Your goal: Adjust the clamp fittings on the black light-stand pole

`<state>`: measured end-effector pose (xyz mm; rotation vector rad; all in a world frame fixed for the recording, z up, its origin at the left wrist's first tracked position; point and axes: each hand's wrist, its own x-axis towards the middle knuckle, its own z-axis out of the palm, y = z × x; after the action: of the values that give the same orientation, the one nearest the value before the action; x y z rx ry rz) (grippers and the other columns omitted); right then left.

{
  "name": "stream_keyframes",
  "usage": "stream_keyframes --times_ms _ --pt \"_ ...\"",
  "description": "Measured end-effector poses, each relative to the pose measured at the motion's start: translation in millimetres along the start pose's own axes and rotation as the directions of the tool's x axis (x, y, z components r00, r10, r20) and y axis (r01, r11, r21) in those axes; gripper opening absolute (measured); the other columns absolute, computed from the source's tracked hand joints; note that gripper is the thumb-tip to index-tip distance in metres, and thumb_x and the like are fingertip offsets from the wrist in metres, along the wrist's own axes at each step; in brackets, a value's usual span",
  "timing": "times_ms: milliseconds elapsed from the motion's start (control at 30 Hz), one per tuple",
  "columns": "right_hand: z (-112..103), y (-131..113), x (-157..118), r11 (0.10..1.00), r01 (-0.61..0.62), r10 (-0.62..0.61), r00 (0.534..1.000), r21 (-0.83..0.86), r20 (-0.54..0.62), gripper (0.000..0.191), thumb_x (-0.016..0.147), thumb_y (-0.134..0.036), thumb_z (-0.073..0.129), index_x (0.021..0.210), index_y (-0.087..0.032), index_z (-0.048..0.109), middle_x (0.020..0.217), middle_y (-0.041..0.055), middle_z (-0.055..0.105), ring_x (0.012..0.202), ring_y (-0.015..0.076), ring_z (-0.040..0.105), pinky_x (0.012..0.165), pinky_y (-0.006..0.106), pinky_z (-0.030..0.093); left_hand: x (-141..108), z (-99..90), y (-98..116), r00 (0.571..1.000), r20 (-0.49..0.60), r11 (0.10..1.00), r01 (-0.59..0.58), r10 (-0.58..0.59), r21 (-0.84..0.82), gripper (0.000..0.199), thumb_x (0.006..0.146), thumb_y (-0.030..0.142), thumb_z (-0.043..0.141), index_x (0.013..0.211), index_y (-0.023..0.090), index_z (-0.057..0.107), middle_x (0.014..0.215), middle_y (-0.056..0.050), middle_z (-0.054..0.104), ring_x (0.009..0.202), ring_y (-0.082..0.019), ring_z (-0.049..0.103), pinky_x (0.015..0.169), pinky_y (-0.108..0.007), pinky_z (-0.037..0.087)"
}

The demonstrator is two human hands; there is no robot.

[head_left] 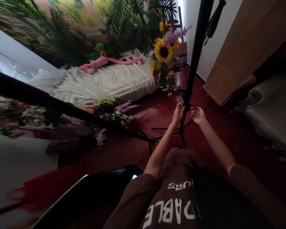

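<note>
A black tripod stand [195, 47] rises in front of me, its pole leaning to the upper right and its legs spread on the floor. My left hand [179, 112] is curled against the left side of the pole, just below a clamp collar [185, 93]. On the other side, my right hand [198, 115] has its fingertips pinched at a small black knob [191, 106] that sticks out from the pole. The exact grip of the fingers is small and dim in the head view.
A second black stand [78, 113] slants across the left. Behind are a white-draped bed [109, 79] with a pink plush toy [95, 64], sunflowers [163, 51] and other flowers. A tall brown board [233, 54] and a carved sofa [274, 108] stand right. Red cloth [47, 187] lies lower left.
</note>
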<state>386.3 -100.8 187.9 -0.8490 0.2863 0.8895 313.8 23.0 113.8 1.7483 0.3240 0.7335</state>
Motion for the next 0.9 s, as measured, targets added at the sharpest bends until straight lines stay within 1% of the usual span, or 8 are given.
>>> stream_keyframes --times_ms 133,200,333,400,533,633,767,900 --pt "-1.2 42.5 -4.2 0.978 -0.158 0.174 0.979 0.136 -0.111 0.022 0.086 -0.009 0.036 0.071 -0.021 0.045 0.047 -0.0072 0.050 0.033 0.0047 0.039 0.035 0.012 0.033 -47.5 -40.5 -27.6 0.918 -0.318 0.971 0.231 -0.237 -0.059 0.049 0.099 0.058 0.029 0.107 0.017 0.054 0.107 -0.012 0.065 0.098 -0.015 0.064 0.092 -0.031 0.051" --pt "2.7 63.7 -2.1 0.954 -0.271 0.284 0.954 0.124 -0.097 0.023 0.083 -0.005 0.035 0.069 -0.020 0.045 0.043 -0.0080 0.044 0.031 0.0051 0.036 0.034 0.012 0.031 -69.2 -71.6 -43.5 0.696 -0.615 0.920 0.364 -0.371 -0.142 0.047 0.100 0.056 0.024 0.106 0.016 0.049 0.105 -0.012 0.061 0.092 -0.014 0.063 0.086 -0.031 0.052" --pt "26.3 102.0 6.6 0.896 -0.443 0.444 0.894 0.039 -0.051 0.021 0.078 -0.004 0.036 0.067 -0.021 0.042 0.043 -0.0084 0.038 0.030 0.0059 0.033 0.033 0.013 0.029 -97.3 -150.7 -52.4 0.049 -0.976 0.891 0.419 -0.213 -0.174 0.040 0.100 0.054 0.024 0.104 0.018 0.041 0.112 -0.015 0.052 0.108 -0.020 0.057 0.095 -0.038 0.047" --pt "46.8 119.5 9.6 0.853 -0.522 0.522 0.853 -0.010 -0.008 0.020 0.078 -0.004 0.036 0.068 -0.021 0.042 0.044 -0.0082 0.038 0.032 0.0063 0.033 0.033 0.013 0.029 -103.4 -190.5 -40.2 -0.061 -0.996 0.906 0.414 -0.068 -0.087 0.041 0.099 0.056 0.027 0.105 0.018 0.041 0.114 -0.016 0.051 0.113 -0.021 0.054 0.101 -0.040 0.044" --pt "99.8 155.9 7.1 0.742 -0.658 0.670 0.736 -0.128 0.099 0.019 0.081 -0.006 0.037 0.071 -0.021 0.041 0.048 -0.0074 0.040 0.036 0.0067 0.037 0.035 0.012 0.032 -98.8 -252.4 5.3 0.210 -0.973 0.944 0.292 0.093 0.153 0.055 0.098 0.064 0.020 0.108 0.018 0.047 0.110 -0.013 0.058 0.100 -0.017 0.060 0.095 -0.033 0.048" --pt "142.5 183.7 -0.8 0.570 -0.782 0.820 0.524 -0.252 0.228 0.019 0.087 -0.009 0.039 0.073 -0.021 0.041 0.052 -0.0060 0.044 0.040 0.0069 0.040 0.036 0.012 0.034 -84.7 -281.1 36.1 0.419 -0.889 0.945 0.173 0.185 0.278 0.061 0.094 0.071 0.023 0.109 0.020 0.053 0.105 -0.009 0.062 0.097 -0.016 0.061 0.093 -0.030 0.048" --pt "189.7 209.1 -13.1 0.341 -0.854 0.902 0.180 -0.392 0.392 0.016 0.096 -0.021 0.039 0.083 -0.020 0.048 0.059 -0.0035 0.052 0.044 0.0069 0.044 0.035 0.012 0.035 -67.7 -302.9 50.6 0.568 -0.804 0.940 0.149 0.174 0.308 0.064 0.089 0.076 0.030 0.106 0.021 0.057 0.088 -0.004 0.062 0.082 -0.014 0.061 0.081 -0.027 0.049" --pt "215.9 213.7 -19.8 0.352 -0.878 0.822 0.126 -0.324 0.555 0.028 0.101 -0.029 0.041 0.074 -0.022 0.042 0.055 -0.0058 0.048 0.041 0.0051 0.040 0.035 0.011 0.033 -61.2 -309.6 45.8 0.612 -0.781 0.943 0.171 0.124 0.284 0.069 0.087 0.079 0.027 0.095 0.019 0.060 0.075 -0.002 0.060 0.067 -0.014 0.059 0.068 -0.027 0.048"
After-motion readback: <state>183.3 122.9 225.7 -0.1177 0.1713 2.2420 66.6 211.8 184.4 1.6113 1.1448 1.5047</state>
